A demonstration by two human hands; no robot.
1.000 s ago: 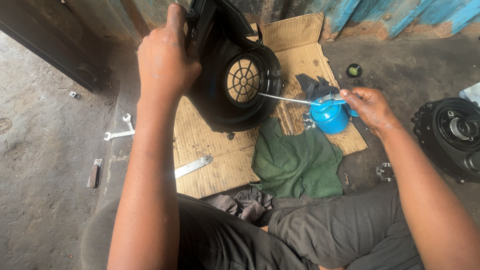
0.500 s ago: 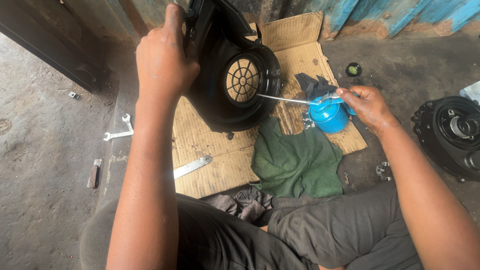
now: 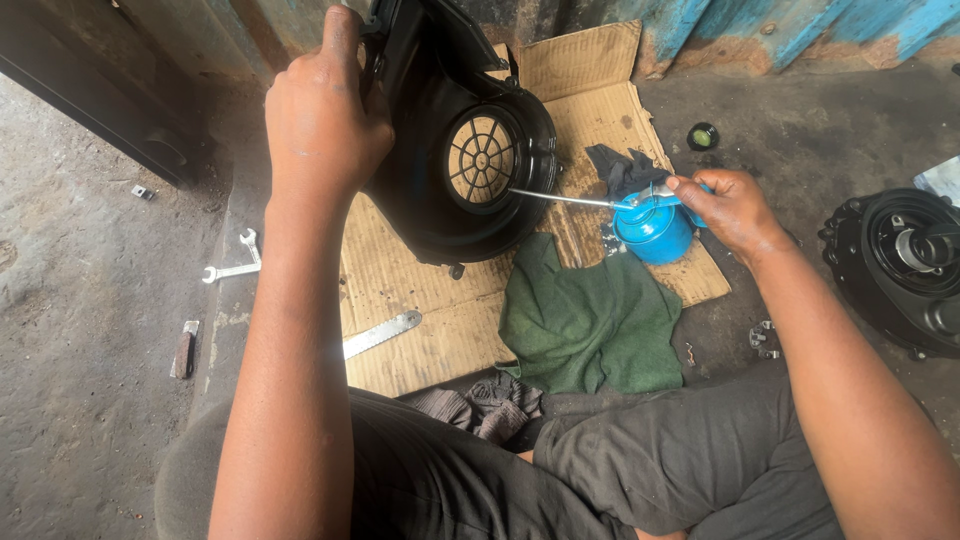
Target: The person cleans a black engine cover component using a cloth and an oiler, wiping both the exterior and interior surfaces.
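Seated on a workshop floor, I steady a black blower housing (image 3: 455,150) with my left hand (image 3: 325,120), fingers clamped over its upper edge so it stands tilted above the far half of a flattened cardboard sheet (image 3: 400,290). My right hand (image 3: 730,210) is wrapped around a blue oil can (image 3: 655,228) near the cardboard's right edge, thumb on the lever, its thin metal spout (image 3: 560,198) reaching left to the rim of the pale fan wheel (image 3: 482,158) inside the housing.

The housing rests on one narrow edge, as far as I can judge; if my left grip loosens, it could roll off the cardboard onto the gritty concrete. The spout tip sits right at the ribbed wheel, so a jerk of my right wrist could jab a vane. Too hard a squeeze could send oil over the housing wall and down onto the green rag (image 3: 590,320) at the cardboard's near right corner. A hacksaw blade (image 3: 382,334) lies at the near left edge and a spanner (image 3: 232,268) on the concrete beyond, both close to my knee.
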